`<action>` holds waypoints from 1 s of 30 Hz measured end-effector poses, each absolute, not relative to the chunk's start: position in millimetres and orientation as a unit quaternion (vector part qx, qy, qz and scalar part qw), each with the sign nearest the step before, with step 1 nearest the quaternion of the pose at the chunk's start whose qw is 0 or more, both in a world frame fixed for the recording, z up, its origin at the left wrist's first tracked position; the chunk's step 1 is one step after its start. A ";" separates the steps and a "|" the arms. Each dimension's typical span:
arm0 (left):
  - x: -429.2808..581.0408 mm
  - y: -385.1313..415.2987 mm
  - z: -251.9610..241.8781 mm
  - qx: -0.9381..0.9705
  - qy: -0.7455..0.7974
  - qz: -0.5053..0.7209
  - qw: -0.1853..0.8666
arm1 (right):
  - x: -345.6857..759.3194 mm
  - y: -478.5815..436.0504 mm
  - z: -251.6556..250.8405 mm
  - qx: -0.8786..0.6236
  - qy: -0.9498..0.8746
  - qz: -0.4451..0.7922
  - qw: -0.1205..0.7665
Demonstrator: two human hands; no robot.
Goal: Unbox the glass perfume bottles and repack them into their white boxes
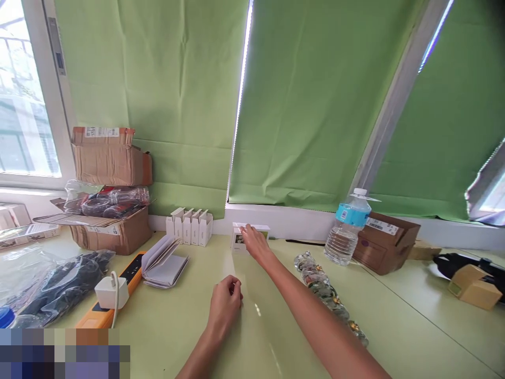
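Note:
A small white box (239, 240) with a picture on its front stands at the back of the pale green table, near the wall. My right hand (252, 241) reaches to it, its fingers closed over the box's upper front. Nearer to me, my left hand (229, 296) rests on the table with its fingers curled in; whether anything is inside them is hidden. Left of the box, several narrow white boxes (189, 229) stand upright in a row, some with their top flaps up.
An open notebook (165, 263), an orange power strip (132, 273) with a white plug (111, 292), and stacked cardboard boxes (108, 237) are left. Right are wrapped packets (325, 289), a water bottle (344, 237) and a brown box (381, 247).

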State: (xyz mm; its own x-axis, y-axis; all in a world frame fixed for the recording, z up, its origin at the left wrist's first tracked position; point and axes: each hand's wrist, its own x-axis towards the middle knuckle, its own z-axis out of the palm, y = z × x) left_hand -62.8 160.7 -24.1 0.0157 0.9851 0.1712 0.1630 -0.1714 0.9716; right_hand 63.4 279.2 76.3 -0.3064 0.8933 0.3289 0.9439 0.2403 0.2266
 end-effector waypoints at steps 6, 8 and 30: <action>-62.7 158.8 -22.8 0.574 0.498 0.501 0.414 | 59.9 272.6 73.4 -0.584 -0.786 -0.178 0.100; -62.3 158.4 -21.3 0.570 0.495 0.504 0.418 | 53.8 266.4 74.5 -0.579 -0.788 -0.171 0.120; -64.3 156.2 -8.0 0.472 0.476 0.565 0.481 | -69.9 290.6 92.7 -0.497 -0.847 0.041 0.187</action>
State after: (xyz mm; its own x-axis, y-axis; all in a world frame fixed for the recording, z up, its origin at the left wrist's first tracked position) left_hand -64.3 156.2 -8.0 -0.0929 0.9928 0.0755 -0.0946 -0.0843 0.9919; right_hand -69.9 290.6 92.7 -0.4368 0.8563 0.2758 0.8256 0.5033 -0.2552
